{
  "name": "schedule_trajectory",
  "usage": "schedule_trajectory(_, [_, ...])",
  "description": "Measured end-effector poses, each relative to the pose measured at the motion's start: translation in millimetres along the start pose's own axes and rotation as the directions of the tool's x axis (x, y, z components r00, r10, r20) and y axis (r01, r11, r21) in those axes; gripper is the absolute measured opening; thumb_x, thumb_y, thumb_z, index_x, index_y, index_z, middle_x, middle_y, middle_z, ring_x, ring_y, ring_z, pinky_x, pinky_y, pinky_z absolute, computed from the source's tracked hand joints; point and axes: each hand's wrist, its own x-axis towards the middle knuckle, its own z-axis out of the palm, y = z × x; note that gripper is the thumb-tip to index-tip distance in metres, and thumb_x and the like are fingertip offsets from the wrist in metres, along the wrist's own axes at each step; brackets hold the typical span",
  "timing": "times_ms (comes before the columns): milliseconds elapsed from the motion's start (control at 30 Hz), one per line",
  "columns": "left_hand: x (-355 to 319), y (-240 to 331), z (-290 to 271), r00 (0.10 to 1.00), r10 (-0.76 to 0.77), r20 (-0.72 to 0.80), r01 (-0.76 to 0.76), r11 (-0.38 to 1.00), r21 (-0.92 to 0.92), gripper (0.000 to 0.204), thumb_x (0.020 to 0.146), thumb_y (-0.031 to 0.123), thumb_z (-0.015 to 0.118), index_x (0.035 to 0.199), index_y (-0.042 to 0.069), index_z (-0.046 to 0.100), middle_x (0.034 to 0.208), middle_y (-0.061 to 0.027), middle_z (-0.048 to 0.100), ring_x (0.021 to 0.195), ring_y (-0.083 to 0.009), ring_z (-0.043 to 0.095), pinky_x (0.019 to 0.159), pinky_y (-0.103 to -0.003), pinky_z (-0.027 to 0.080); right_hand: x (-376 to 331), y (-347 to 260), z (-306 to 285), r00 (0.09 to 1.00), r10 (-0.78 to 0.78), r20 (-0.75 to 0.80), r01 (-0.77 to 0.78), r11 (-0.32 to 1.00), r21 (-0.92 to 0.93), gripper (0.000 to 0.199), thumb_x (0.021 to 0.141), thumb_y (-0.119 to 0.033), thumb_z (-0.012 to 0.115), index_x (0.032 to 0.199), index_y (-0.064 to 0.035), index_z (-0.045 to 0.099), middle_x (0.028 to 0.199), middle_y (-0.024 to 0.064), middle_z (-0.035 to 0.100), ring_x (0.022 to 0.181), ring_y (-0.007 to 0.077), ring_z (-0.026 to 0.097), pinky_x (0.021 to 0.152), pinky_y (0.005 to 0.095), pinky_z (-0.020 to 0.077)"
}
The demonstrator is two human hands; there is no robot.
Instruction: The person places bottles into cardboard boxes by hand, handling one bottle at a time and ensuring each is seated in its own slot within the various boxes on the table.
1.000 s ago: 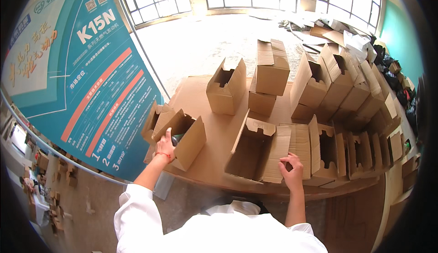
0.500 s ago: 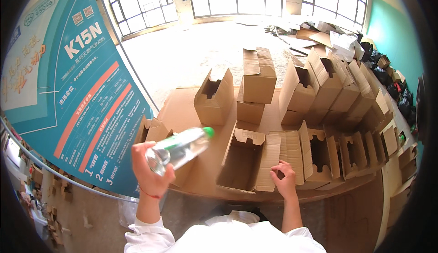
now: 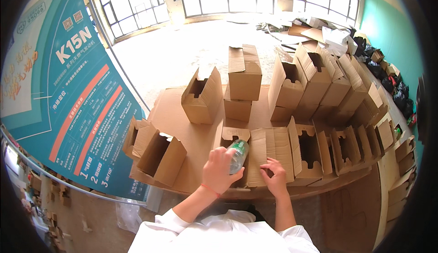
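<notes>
My left hand is closed around a clear plastic bottle with a green label. The bottle slants over the mouth of an open brown cardboard box, its far end at the opening. Its green cap is hidden from view. The hand and bottle cover much of this box. On the folded-out flap at the box's right side rests my right hand. Its fingers are slightly bent and apart, touching the cardboard and holding nothing.
Open boxes stand in rows to the right and behind. Two more boxes stand at the left edge of the cardboard-covered table. A teal banner rises at the left. Black bags and scrap lie at the far right.
My left hand has carried the bottle rightward to the open box and tilted it into the opening. The right hand stays at the flap. The view has shifted slightly.
</notes>
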Motion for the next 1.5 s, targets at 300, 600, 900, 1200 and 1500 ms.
schedule_trajectory(300, [-22,-5,8,0.884,0.129,0.450,-0.134,0.991,-0.021,0.026,0.079,0.034,0.070,0.088,0.011,0.066,0.089,-0.0038,0.062,0.093,-0.0246,0.060,0.088,-0.037,0.048,1,-4,3,0.994,-0.045,0.095,0.053,0.996,-0.078,0.014,0.074,-0.009,0.071,0.088,-0.0056,0.069,0.102,0.0137,0.067,0.111,0.0307,0.058,0.094,0.0400,0.0457])
schedule_trajectory(600, [-58,-39,-61,0.817,0.012,0.576,-0.041,0.998,0.038,0.084,0.060,0.046,0.084,0.133,0.021,0.052,0.153,-0.0153,0.022,0.144,-0.0331,0.013,0.116,-0.050,0.006,0,0,5,0.990,-0.077,0.114,0.093,0.985,-0.144,0.012,0.075,-0.005,0.069,0.087,-0.0048,0.068,0.108,0.0098,0.067,0.114,0.0277,0.057,0.096,0.0389,0.0448])
schedule_trajectory(900, [-82,-73,-33,0.959,-0.285,0.002,0.284,0.958,0.027,0.097,0.064,0.015,0.084,0.146,0.015,0.032,0.149,-0.0211,0.027,0.136,-0.0376,0.032,0.108,-0.044,0.034,4,-57,23,0.955,-0.210,0.208,0.284,0.845,-0.453,0.051,0.080,-0.033,0.069,0.122,-0.0053,0.058,0.124,0.0116,0.059,0.123,0.0306,0.049,0.112,0.0490,0.0212])
schedule_trajectory(1200, [-87,-65,-6,0.907,-0.196,0.374,0.372,0.789,-0.489,0.075,0.086,0.008,0.060,0.149,0.005,0.020,0.132,-0.0191,0.053,0.122,-0.0311,0.053,0.103,-0.038,0.040,-11,-63,92,0.760,-0.247,0.601,0.437,0.879,-0.191,0.064,0.084,-0.040,0.065,0.134,-0.0054,0.047,0.137,0.0109,0.050,0.133,0.0220,0.040,0.113,0.0481,0.0223])
schedule_trajectory(1500, [-111,-118,24,0.740,-0.456,0.494,0.625,0.194,-0.756,0.083,0.087,0.020,0.066,0.151,0.005,0.014,0.148,-0.0117,0.032,0.134,-0.0198,0.034,0.109,-0.033,0.030,-20,-58,85,0.804,-0.316,0.504,0.450,0.877,-0.168,0.048,0.083,-0.026,0.068,0.123,-0.0044,0.057,0.133,0.0105,0.053,0.129,0.0241,0.044,0.111,0.0453,0.0286])
